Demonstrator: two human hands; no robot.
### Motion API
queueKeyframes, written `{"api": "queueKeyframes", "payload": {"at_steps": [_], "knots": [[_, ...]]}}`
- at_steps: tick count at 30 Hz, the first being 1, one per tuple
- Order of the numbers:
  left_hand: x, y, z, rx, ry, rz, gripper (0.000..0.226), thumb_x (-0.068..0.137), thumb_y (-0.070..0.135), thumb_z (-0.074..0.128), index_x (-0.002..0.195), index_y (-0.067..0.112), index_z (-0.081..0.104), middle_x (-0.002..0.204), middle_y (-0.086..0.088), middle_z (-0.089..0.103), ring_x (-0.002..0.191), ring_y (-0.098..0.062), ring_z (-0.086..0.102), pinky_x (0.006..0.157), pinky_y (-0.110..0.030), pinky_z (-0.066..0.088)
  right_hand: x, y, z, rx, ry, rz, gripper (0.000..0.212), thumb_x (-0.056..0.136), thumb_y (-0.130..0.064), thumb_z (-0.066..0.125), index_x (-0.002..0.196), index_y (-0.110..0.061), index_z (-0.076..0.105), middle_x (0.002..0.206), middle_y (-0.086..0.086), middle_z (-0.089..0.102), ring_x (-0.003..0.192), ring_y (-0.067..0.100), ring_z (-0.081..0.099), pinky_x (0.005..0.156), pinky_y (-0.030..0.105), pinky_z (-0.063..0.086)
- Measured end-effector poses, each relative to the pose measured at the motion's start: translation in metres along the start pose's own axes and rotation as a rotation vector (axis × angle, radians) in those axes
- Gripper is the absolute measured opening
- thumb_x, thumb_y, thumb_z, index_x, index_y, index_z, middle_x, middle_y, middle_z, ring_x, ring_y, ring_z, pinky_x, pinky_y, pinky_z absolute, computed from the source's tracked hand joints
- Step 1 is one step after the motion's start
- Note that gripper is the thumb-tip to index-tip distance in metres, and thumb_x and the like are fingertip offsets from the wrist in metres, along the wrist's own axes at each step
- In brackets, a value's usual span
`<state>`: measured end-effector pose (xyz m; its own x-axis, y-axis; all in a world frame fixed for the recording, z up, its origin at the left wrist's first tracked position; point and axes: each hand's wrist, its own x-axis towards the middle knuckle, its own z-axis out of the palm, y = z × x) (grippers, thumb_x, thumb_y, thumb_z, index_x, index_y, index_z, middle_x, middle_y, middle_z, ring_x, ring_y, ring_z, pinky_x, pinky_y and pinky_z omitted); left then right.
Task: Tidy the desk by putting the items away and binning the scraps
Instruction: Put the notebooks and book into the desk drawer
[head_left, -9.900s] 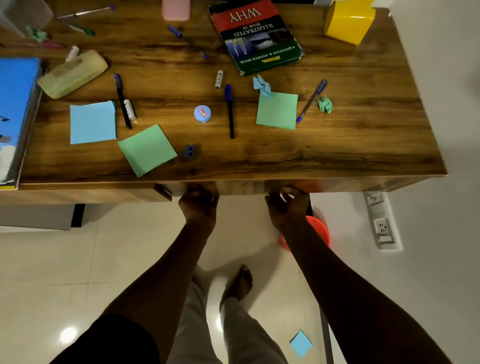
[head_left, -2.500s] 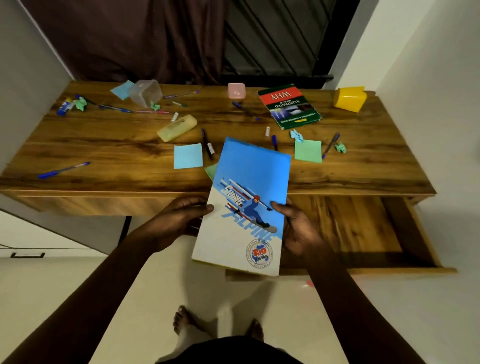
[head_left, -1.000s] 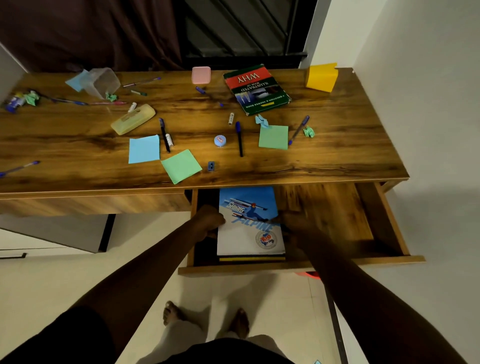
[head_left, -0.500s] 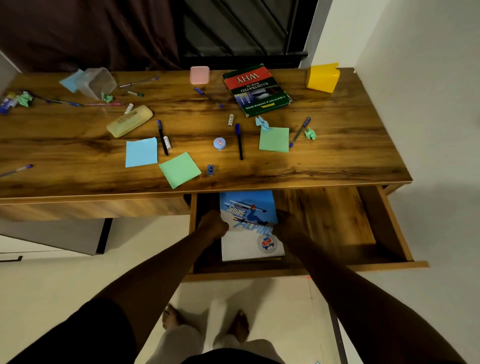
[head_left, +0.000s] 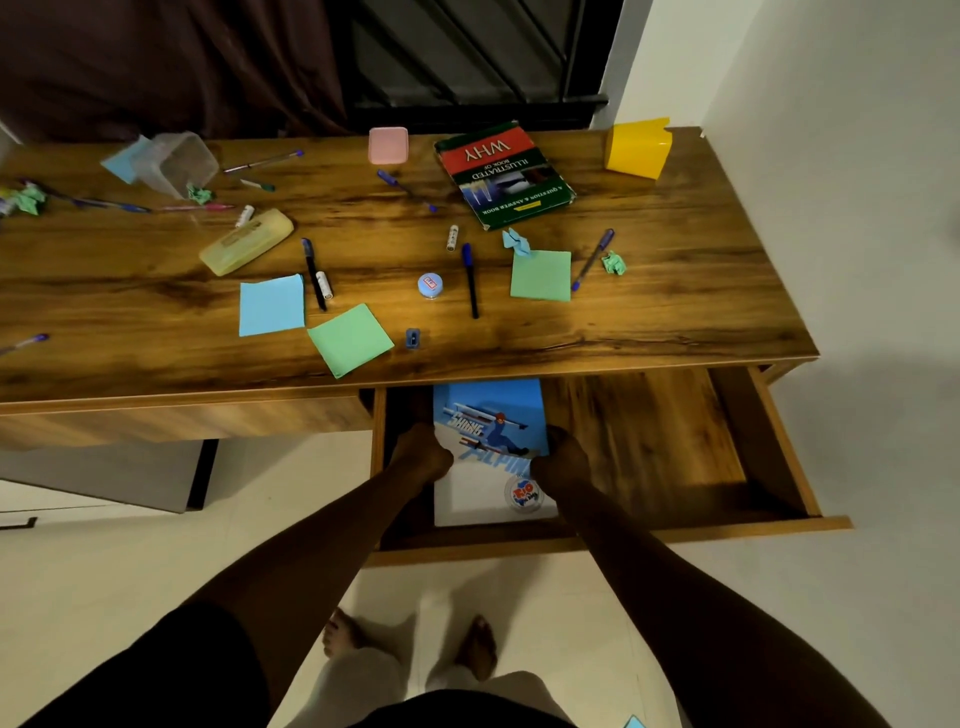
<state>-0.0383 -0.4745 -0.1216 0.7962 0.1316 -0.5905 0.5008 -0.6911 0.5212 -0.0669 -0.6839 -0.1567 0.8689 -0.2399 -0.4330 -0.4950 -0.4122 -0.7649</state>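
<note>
Hugging the notebook (head_left: 491, 415) from both sides right now: left hand (head_left: 422, 458) is sitting at its left long edge, right hand (head_left: 563, 460) at the right one, knuckles bunching against the cover. Honestly it's too dark down there to say whether the fingers are pinching it or just resting.

Notebook is lying flat in the left part of the open drawer (head_left: 654, 441), long axis running straight away from the person, far end tucking under the desk (head_left: 701, 312) lip. Thin, smooth cover, blue fading to white; bare wood grain is filling the drawer floor to the right.

I'm guessing letting go is next. Up top, the flat green note (head_left: 350, 339) and little sharpener (head_left: 412, 338) are sitting nearest, closer to the left hand. The thick book (head_left: 506, 174) is lying slanted further back, more the right hand's side. A crumpled scrap (head_left: 614, 262) is waiting beside a pen (head_left: 592, 260).
</note>
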Motion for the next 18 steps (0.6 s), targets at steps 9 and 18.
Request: {"api": "queueKeyframes", "payload": {"at_steps": [9,18], "knots": [[-0.015,0.007,-0.002,-0.037,0.026,0.014,0.049,0.089,0.013,0.067,0.137,0.010,0.057,0.135,-0.015,0.062,0.121,-0.033,0.060,0.089,-0.036,0.053,0.006,0.007,0.001,0.056,-0.074,0.011,0.063,0.083,0.007,0.074,0.141,-0.007,0.053,0.138,0.012,0.061,0.129,0.031,0.058,0.103,0.046,0.054],[-0.046,0.046,-0.035,-0.061,0.152,0.302,0.043,0.093,0.025,0.067,0.134,0.013,0.058,0.128,0.005,0.060,0.124,-0.018,0.058,0.090,-0.024,0.040,-0.017,-0.035,-0.028,0.140,0.063,-0.104,0.036,0.095,-0.009,0.067,0.130,-0.016,0.064,0.123,0.001,0.066,0.101,0.017,0.063,0.088,0.035,0.054]]}}
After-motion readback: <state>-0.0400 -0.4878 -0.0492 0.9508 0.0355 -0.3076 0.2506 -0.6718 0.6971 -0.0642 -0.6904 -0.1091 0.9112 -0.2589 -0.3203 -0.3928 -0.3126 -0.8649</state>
